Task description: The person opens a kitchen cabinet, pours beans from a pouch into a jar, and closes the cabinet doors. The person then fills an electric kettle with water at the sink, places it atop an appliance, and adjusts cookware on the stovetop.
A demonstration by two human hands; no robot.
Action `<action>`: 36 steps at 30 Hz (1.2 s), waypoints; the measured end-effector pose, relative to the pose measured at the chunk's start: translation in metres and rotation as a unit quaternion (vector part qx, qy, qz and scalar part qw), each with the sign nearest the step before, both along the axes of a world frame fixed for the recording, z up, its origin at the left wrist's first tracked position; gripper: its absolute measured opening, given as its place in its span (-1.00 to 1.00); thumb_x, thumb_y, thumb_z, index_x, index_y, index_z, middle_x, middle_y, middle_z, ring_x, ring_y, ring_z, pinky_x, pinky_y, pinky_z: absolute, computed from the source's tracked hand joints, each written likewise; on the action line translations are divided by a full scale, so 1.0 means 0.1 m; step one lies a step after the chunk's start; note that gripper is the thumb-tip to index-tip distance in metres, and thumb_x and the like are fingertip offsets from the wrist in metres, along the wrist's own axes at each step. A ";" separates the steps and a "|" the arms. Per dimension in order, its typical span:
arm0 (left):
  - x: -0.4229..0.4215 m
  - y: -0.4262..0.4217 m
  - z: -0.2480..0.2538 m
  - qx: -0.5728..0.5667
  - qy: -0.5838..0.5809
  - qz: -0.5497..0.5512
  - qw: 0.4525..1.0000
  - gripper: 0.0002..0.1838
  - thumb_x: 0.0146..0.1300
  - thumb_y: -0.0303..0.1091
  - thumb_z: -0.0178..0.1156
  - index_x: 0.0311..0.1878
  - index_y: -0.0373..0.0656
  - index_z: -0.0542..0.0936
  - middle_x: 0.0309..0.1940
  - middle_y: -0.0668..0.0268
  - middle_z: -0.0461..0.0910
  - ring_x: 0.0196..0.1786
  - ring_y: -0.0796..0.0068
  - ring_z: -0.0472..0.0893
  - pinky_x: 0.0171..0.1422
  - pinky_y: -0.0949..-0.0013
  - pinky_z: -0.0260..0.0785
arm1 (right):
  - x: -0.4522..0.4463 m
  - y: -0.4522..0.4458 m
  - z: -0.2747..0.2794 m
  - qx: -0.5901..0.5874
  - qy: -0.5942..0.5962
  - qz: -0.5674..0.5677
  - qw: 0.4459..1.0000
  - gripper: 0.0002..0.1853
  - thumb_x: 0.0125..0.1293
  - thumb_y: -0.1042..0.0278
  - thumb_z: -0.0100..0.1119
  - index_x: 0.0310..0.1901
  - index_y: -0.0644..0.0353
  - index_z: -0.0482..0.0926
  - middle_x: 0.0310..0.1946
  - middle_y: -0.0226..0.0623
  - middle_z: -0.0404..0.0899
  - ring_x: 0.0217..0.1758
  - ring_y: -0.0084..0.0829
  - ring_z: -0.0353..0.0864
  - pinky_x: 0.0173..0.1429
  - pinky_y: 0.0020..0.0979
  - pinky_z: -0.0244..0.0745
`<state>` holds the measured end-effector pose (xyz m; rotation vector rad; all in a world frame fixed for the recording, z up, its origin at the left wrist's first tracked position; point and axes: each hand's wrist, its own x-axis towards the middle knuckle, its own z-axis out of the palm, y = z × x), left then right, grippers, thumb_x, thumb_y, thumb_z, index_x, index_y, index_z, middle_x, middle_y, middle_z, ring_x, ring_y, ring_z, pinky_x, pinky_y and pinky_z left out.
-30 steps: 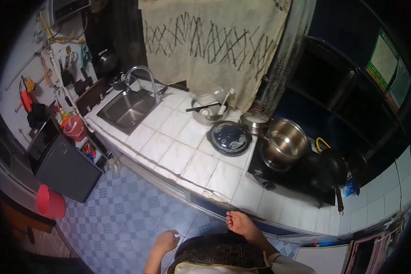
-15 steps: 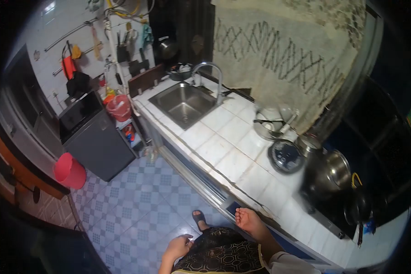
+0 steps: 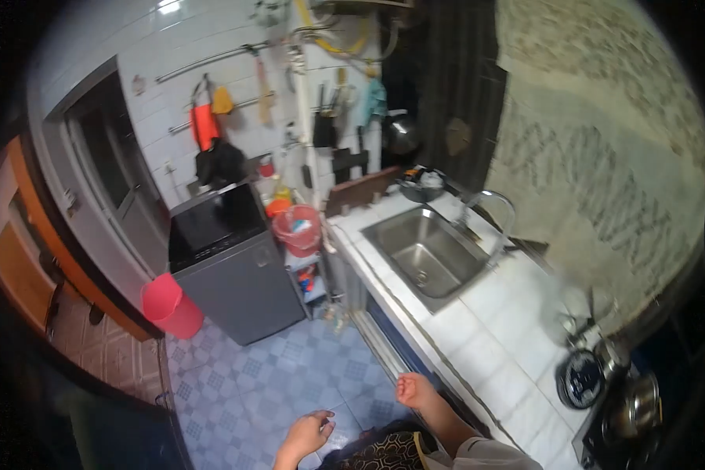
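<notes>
My left hand (image 3: 309, 435) hangs low in front of my body, over the tiled floor. Its fingers are loosely bent and apart, and nothing is in them. Close to the counter's front edge is my right hand (image 3: 415, 390), its fingers curled in toward the palm and no object showing in them. Neither hand touches anything I can see. A dark patterned apron (image 3: 385, 454) covers my front between the two arms. The white-tiled counter (image 3: 486, 356) runs along my right side, with a steel sink (image 3: 431, 258) set into it.
A grey washing machine (image 3: 243, 286) stands ahead, with a pink bin (image 3: 172, 308) at its left. Beside it a red bucket (image 3: 298, 231) tops a narrow shelf. A round dark-and-glass lid (image 3: 580, 379) and a steel pot (image 3: 636, 407) are at the right. An open doorway is at the left.
My view has swung left and come nearer the washing machine and sink, which now appear larger. The pots have shifted toward the lower right. Both hands stay low, with nothing visible in them.
</notes>
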<state>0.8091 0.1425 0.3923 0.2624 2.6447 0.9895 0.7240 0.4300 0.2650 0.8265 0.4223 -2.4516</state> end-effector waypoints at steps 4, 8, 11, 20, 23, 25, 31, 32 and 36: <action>-0.25 -0.65 -0.14 0.002 -0.015 0.101 0.995 -0.67 0.16 -0.20 0.11 -0.07 -0.17 0.54 -0.32 0.13 0.61 -0.28 0.25 0.60 -0.14 0.29 0.41 | -0.84 -0.99 0.33 -0.019 0.032 0.165 0.986 -0.94 0.13 0.43 0.05 -0.43 0.19 0.43 -0.56 -0.42 0.38 -0.50 -0.52 0.34 -0.37 -0.53 0.26; -0.37 -1.53 -0.67 0.187 -0.008 0.189 0.964 -0.74 0.12 -0.31 0.17 -0.15 -0.22 0.57 -0.44 0.25 0.62 -0.38 0.49 0.58 -0.23 0.46 0.39 | -1.51 -1.88 0.37 -0.038 0.067 0.221 0.972 -0.92 0.17 0.40 0.03 -0.37 0.20 0.43 -0.53 -0.42 0.36 -0.48 -0.52 0.29 -0.36 -0.53 0.28; -0.68 -2.37 -0.80 0.117 -0.017 0.185 0.976 -0.67 0.09 -0.28 0.15 -0.09 -0.24 0.54 -0.33 0.00 0.60 -0.24 0.20 0.61 -0.16 0.39 0.40 | -1.87 -2.48 0.20 -0.069 0.089 0.209 0.971 -0.91 0.17 0.40 0.03 -0.41 0.21 0.44 -0.54 -0.41 0.38 -0.47 -0.51 0.34 -0.33 -0.51 0.32; -2.28 -4.09 0.11 -0.028 0.044 0.226 0.973 -0.83 0.12 -0.36 0.12 -0.30 -0.24 0.60 -0.50 0.20 0.61 -0.48 0.40 0.58 -0.29 0.44 0.41 | -2.69 -3.92 0.19 -0.089 -0.012 0.106 0.990 -0.93 0.12 0.43 0.02 -0.45 0.20 0.43 -0.61 -0.43 0.33 -0.51 -0.47 0.33 -0.43 -0.49 0.27; -2.76 -4.52 -0.05 0.003 0.153 0.211 0.965 -0.85 0.11 -0.38 0.13 -0.31 -0.24 0.60 -0.52 0.19 0.60 -0.50 0.36 0.57 -0.30 0.45 0.42 | -3.02 -4.24 0.23 -0.118 0.013 0.116 0.986 -0.92 0.13 0.41 0.00 -0.45 0.21 0.44 -0.62 -0.42 0.34 -0.53 -0.48 0.33 -0.43 -0.52 0.26; -3.05 -4.63 0.04 0.090 0.190 0.198 0.957 -0.86 0.07 -0.42 0.17 -0.31 -0.24 0.61 -0.54 0.22 0.59 -0.50 0.40 0.57 -0.30 0.44 0.41 | -3.29 -4.43 0.39 -0.075 0.048 0.098 0.991 -0.89 0.17 0.36 0.00 -0.45 0.18 0.44 -0.59 -0.43 0.41 -0.53 -0.52 0.39 -0.41 -0.53 0.31; -3.83 -5.11 0.18 0.130 0.191 0.201 0.952 -0.88 -0.01 -0.51 0.22 -0.34 -0.22 0.61 -0.52 0.25 0.58 -0.44 0.49 0.57 -0.29 0.46 0.40 | -4.66 -5.10 0.86 0.139 0.259 0.065 0.954 -0.83 0.21 0.29 0.00 -0.23 0.13 0.52 -0.47 -0.42 0.52 -0.48 -0.56 0.45 -0.39 -0.54 0.37; -3.96 -5.20 0.19 0.130 0.202 0.202 0.949 -0.89 0.00 -0.52 0.21 -0.35 -0.22 0.61 -0.52 0.25 0.58 -0.44 0.49 0.57 -0.30 0.45 0.40 | -4.94 -5.24 0.99 0.175 0.313 0.068 0.931 -0.81 0.22 0.27 0.01 -0.19 0.11 0.52 -0.44 -0.43 0.54 -0.46 -0.57 0.46 -0.37 -0.53 0.39; -4.48 -5.57 0.36 0.091 0.215 0.197 0.952 -0.89 0.00 -0.52 0.20 -0.35 -0.22 0.61 -0.52 0.24 0.59 -0.42 0.46 0.57 -0.33 0.45 0.39 | -6.20 -5.90 1.43 0.276 0.409 0.039 0.869 -0.72 0.25 0.27 -0.01 -0.02 0.08 0.45 -0.29 -0.46 0.54 -0.28 -0.58 0.50 -0.28 -0.51 0.42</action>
